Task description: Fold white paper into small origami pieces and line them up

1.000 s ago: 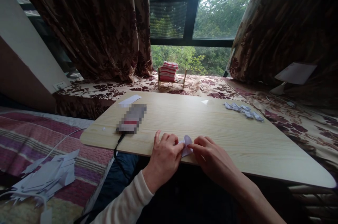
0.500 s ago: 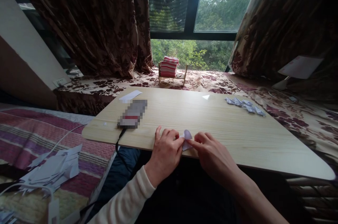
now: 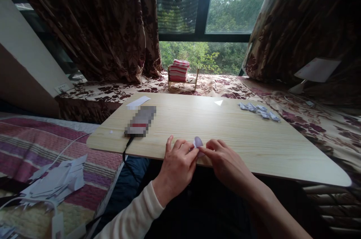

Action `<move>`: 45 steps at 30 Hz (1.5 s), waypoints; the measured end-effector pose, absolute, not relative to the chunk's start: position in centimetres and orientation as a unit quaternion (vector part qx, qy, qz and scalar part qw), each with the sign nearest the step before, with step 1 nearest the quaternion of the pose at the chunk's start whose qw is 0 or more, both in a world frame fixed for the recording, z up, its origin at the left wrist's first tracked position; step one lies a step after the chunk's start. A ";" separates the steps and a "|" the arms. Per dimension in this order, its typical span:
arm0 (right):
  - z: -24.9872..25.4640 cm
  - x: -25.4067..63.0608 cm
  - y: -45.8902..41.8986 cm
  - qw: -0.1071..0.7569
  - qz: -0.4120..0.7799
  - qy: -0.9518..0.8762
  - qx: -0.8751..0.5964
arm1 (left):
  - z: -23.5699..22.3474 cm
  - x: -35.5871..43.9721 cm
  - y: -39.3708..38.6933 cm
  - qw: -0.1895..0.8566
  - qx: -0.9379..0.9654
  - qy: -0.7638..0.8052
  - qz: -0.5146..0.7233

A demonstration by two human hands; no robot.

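Note:
A small pale folded paper piece (image 3: 197, 142) rests at the near edge of a light wooden table (image 3: 242, 145). My left hand (image 3: 176, 167) and my right hand (image 3: 225, 164) both pinch it from either side, fingertips meeting on the paper. Only the top of the paper shows above my fingers. A cream sleeve covers my left forearm; my right forearm is bare.
A row of small folded paper pieces (image 3: 259, 111) lies at the table's far right. A blurred-out device (image 3: 141, 120) with a black cable, a white paper strip (image 3: 138, 102) and a tiny paper triangle (image 3: 218, 102) also lie there. Paper scraps (image 3: 53, 182) sit on the striped blanket at left.
The paper piece looks smaller and more folded between my fingertips. My hands have closed in slightly on it. The camera view shifted a little.

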State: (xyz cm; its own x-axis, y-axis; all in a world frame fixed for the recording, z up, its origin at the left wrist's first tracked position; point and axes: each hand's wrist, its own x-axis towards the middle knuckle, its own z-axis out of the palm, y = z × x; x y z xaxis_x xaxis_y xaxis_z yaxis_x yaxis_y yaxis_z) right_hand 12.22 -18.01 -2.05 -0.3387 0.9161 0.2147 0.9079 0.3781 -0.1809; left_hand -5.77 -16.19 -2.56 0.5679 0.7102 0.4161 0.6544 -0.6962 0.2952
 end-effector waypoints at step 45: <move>-0.9 10.8 -16.5 0.225 -0.038 -0.808 -0.544 | -3.6 -4.7 -17.2 0.033 0.871 0.424 0.247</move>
State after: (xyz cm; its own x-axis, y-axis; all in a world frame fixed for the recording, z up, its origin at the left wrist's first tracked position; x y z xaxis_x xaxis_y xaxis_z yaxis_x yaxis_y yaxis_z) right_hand 10.85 -16.50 -0.92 -0.3069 0.8617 0.4041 0.8955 0.4053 -0.1841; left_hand -4.68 -17.23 -3.59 0.5193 0.7540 0.4023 0.7216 -0.6390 0.2664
